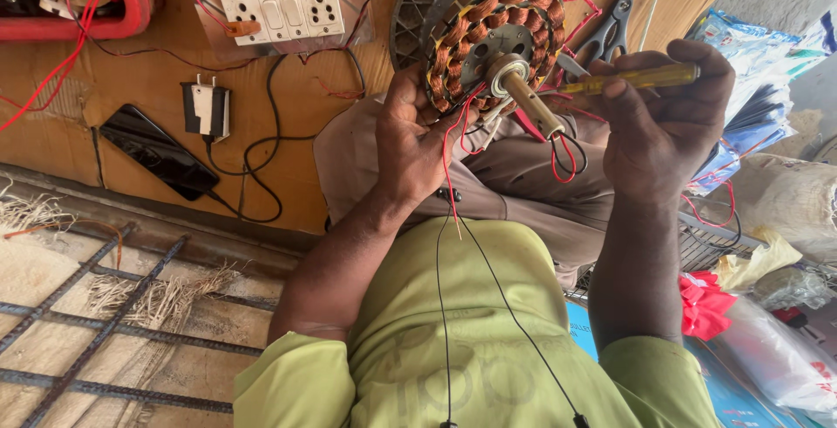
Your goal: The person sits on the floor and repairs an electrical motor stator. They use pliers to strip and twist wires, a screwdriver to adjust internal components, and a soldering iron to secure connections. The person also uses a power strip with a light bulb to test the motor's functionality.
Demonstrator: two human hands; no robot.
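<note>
My left hand (417,140) grips the edge of a fan motor stator (493,37) with copper windings around a metal core and a brass-coloured shaft (529,101) pointing toward me. Red and black wires (562,151) hang from it. My right hand (664,123) is closed on a screwdriver with a yellow transparent handle (641,78); its tip points left toward the stator's hub. Both hands are raised over my lap, above a grey-brown cloth (523,180).
A wooden board (157,62) carries a white switch-and-socket plate (281,8), a plug adapter (206,109), a black phone (159,151) and black cable. Scissors (615,23) lie behind the stator. A red tray (105,1) sits top left. Plastic bags (767,341) lie right, steel bars (105,323) left.
</note>
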